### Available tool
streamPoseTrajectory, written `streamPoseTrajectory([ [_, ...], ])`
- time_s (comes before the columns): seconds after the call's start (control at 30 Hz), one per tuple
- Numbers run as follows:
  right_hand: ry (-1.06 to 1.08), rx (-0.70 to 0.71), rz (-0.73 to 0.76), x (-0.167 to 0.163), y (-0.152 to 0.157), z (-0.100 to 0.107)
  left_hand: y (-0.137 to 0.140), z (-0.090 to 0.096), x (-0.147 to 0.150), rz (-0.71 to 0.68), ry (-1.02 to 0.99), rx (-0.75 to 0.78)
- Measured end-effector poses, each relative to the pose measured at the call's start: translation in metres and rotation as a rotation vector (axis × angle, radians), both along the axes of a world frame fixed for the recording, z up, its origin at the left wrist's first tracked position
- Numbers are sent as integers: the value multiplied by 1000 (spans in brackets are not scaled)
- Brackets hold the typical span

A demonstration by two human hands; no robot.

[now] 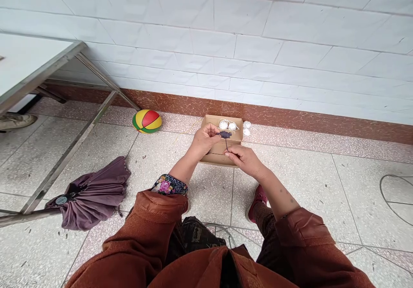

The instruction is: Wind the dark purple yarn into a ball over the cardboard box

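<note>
Both hands pinched one small dark wound cord bundle (225, 134): left hand (204, 140) its body, right hand (245, 159) its tail, above one open cardboard box (215, 149) holding two white thread balls (223, 125); two more lay outside its right edge.

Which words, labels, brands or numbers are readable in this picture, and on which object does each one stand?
No text can be read anywhere.
Folded umbrella: a small round mark near its strap, too small to read.
Cardboard box: no print visible.
Striped ball: no lettering visible.
The dark small item between the left hand and right hand: no label visible.
</note>
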State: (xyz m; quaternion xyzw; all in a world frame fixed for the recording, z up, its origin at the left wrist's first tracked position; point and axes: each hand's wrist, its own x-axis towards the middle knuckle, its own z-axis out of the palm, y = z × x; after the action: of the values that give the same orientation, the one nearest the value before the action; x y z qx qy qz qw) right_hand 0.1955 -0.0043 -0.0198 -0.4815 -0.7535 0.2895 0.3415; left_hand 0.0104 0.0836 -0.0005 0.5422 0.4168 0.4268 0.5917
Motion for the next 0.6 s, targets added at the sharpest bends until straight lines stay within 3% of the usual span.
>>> streamPoseTrajectory([
  [0.13,39,56,-53,6,-1,9,0,-4,-1,-37,196,123],
  [0.27,80,79,-174,13,3,16,-5,-2,-3,-186,232,168],
  [0.47,152,75,-301,16,9,13,-12,9,-6,-436,99,31],
  [0.6,184,-3,-278,13,11,4,-12,13,-8,-454,-38,-60],
])
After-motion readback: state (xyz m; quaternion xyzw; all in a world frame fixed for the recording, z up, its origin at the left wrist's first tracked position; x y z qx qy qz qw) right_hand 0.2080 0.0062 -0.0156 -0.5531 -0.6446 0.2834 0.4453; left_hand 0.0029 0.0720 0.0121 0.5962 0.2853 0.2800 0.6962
